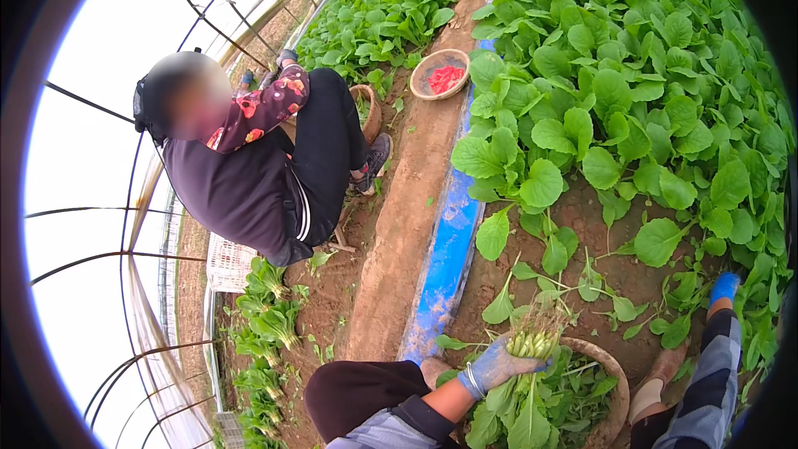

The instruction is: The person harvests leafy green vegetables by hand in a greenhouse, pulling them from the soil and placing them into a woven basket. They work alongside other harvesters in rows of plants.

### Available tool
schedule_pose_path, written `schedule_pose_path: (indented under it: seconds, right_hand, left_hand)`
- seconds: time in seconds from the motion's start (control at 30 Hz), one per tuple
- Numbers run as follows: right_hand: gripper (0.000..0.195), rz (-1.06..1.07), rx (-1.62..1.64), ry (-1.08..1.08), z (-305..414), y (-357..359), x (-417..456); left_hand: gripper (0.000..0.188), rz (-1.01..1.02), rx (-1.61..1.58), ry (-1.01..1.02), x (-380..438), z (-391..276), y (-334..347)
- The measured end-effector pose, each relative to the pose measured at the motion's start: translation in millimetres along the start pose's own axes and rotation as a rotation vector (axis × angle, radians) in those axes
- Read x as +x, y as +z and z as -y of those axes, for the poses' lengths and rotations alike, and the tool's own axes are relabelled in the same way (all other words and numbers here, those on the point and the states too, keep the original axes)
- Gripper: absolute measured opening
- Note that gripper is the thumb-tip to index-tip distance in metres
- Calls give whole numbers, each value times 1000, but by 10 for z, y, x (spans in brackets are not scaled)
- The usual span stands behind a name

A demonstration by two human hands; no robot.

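My left hand (499, 366), in a blue glove with a bracelet at the wrist, grips a bunch of leafy green plants (533, 346) by the stems. Its roots point up and away, and its leaves hang down over a round basket (614, 380) holding more loose leaves. My right hand (725, 290), also blue-gloved, is at the far right, low among the plants at the edge of the leafy bed (679, 112); its fingers are partly hidden by glare and leaves. Pulled plants lie on the bare soil between my hands.
A blue plastic strip (452, 231) and a dirt path (399, 218) run along my left. A bowl (439, 75) with red ties stands on the path. A co-worker (249, 162) sits at left, beside a basket (369, 113). Behind them are a white crate (229, 262) and bundled greens (277, 324).
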State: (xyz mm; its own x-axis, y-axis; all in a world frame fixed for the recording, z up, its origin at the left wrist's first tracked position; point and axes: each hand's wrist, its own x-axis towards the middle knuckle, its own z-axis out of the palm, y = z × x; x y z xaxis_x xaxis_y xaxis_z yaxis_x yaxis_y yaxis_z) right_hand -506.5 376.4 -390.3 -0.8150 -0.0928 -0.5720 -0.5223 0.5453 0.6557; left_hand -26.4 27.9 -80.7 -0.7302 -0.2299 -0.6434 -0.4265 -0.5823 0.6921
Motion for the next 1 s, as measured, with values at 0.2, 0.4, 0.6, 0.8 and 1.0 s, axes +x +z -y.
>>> schedule_pose_path:
  seconds: [0.2,0.4,0.6,0.8,1.0]
  right_hand:
    - [20,-105,204,116,-127,166,-201]
    - [19,-539,714,-22,-72,-1179,-1669]
    - [31,197,2123,-909,-46,-2396,-3082]
    - [33,154,2398,-1322,662,-2939,-4641]
    - [29,94,2544,-1350,741,-3229,-5406]
  left_hand:
    - [56,104,48,79,57,-176,90]
    - [41,56,62,103,-311,-134,-6]
    - [37,206,28,217,-527,-387,137]
    - [40,345,62,283,-691,-238,-155]
    - [36,425,75,319,-1079,-272,-181]
